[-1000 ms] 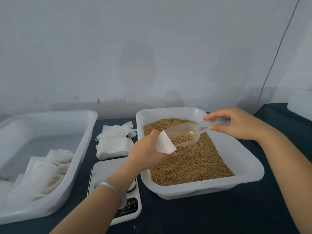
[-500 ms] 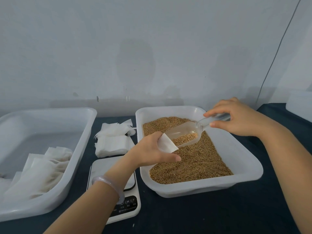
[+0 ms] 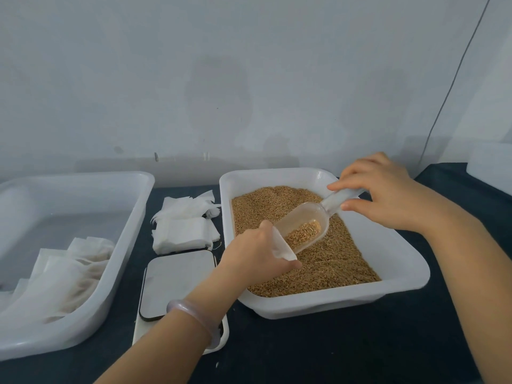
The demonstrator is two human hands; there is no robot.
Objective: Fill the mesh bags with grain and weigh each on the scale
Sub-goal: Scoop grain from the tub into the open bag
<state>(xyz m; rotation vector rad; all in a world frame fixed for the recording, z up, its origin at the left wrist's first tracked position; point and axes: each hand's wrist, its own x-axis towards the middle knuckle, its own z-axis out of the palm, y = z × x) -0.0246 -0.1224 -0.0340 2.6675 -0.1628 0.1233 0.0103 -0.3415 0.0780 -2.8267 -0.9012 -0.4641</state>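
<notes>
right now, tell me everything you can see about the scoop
The scoop is clear, slightly frosted plastic, with a rounded bowl and a short tubular handle. It hangs over the grain tray, tilted down toward the left, with its mouth at the white mesh bag that the left hand holds. A small heap of brown grain lies in its bowl. The right hand pinches the handle.

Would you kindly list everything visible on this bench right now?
grain tub: one, white, centre-right.
grain: brown, fills that tub.
scoop: one, clear, over the grain.
mesh bag: one, white, at scoop's mouth.
spare bags: stack, white, behind the scale.
scale: one, white, between the tubs.
second tub: one, white, left.
loose bags: several, white, inside it.
table: one, dark.
cable: one, dark, right wall.
bracelet: one, pale, left wrist.
left hand: grips mesh bag.
right hand: holds scoop handle.
</notes>
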